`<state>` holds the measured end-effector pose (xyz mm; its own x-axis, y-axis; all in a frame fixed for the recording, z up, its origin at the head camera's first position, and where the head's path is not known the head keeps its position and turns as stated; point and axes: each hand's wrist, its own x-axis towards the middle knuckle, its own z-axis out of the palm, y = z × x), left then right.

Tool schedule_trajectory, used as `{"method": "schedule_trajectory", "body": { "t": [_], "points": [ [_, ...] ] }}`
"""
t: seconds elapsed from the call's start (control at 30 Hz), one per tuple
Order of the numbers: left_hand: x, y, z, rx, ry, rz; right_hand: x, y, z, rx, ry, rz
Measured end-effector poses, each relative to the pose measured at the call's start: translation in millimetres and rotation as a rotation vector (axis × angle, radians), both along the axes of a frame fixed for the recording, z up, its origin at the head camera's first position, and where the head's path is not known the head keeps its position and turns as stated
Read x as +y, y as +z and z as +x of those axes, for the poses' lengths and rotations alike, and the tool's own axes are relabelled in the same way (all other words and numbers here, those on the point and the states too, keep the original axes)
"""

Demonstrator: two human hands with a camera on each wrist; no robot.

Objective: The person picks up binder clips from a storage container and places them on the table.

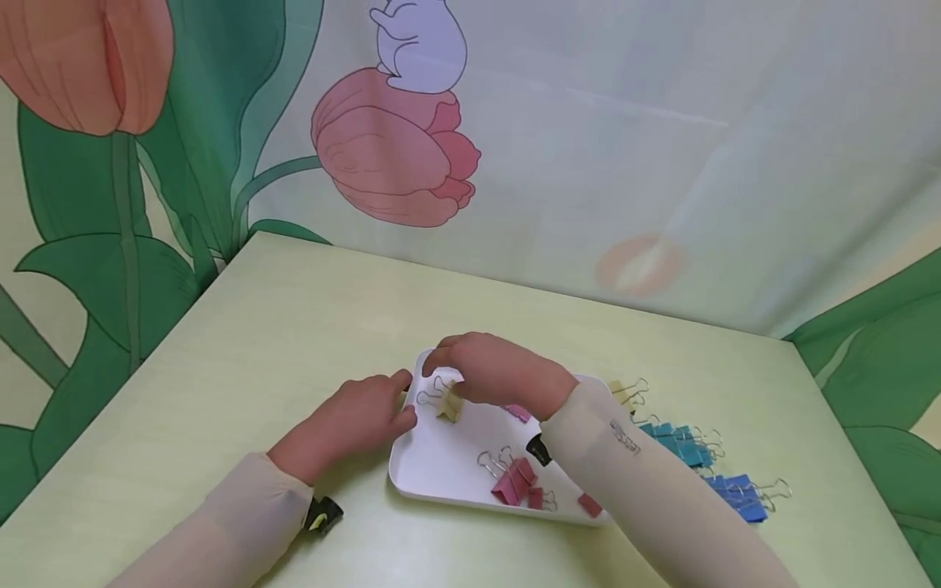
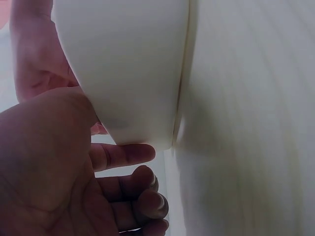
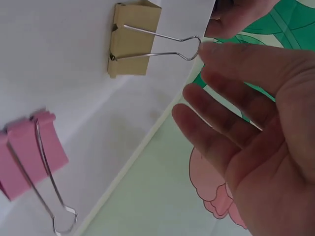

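Note:
A white tray (image 1: 441, 465) lies on the table with a yellow binder clip (image 1: 449, 403) near its far left corner. My left hand (image 1: 354, 420) grips the tray's left edge, its thumb over the rim and the index finger against the outer wall (image 2: 128, 73). Over the far left corner reaches my right hand (image 1: 494, 371), fingers loosely bent and apart. In the right wrist view its thumb tip meets the wire handle of the yellow clip (image 3: 135, 42). A pink binder clip (image 3: 32, 152) lies beside it in the tray, partly covered by the right hand in the head view.
Reddish-pink binder clips (image 1: 514, 482) lie toward the tray's near side. Right of the tray, on the table, are yellow (image 1: 622, 395), teal (image 1: 676, 443) and blue clips (image 1: 742, 496). A curtain printed with tulips (image 1: 397, 151) hangs behind the table's far edge.

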<state>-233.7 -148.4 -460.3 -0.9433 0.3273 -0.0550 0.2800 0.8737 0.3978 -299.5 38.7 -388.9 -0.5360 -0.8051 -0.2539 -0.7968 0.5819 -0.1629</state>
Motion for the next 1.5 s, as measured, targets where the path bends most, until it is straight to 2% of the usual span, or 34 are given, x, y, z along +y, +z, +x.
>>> {"method": "schedule_trajectory", "body": {
  "t": [0.17,0.27,0.6,0.93,1.13,1.33,1.5],
  "points": [
    [2.6,1.0,-0.9,0.025,-0.013,0.001,-4.0,-5.9,-5.8,-0.097,0.008,-0.035],
    [3.0,-0.2,-1.0,0.03,-0.008,0.004,-7.6,-11.2,-7.8,-0.113,0.017,-0.049],
    [2.6,-2.1,1.1,0.022,0.013,0.021,-11.8,-17.7,-8.1,-0.02,0.001,-0.002],
    [4.6,0.0,0.8,0.0,0.031,0.02,-1.0,-5.1,-1.4,-0.026,0.015,-0.017],
    [3.9,1.3,1.1,-0.007,0.038,0.019,7.6,0.0,3.0,0.005,0.027,-0.038],
    [3.7,2.7,1.5,-0.014,0.049,0.02,24.4,10.9,11.4,0.04,0.044,-0.103],
    [5.2,0.9,1.5,-0.03,0.052,0.032,46.5,16.0,19.5,0.023,-0.006,-0.177]
  ]
}}
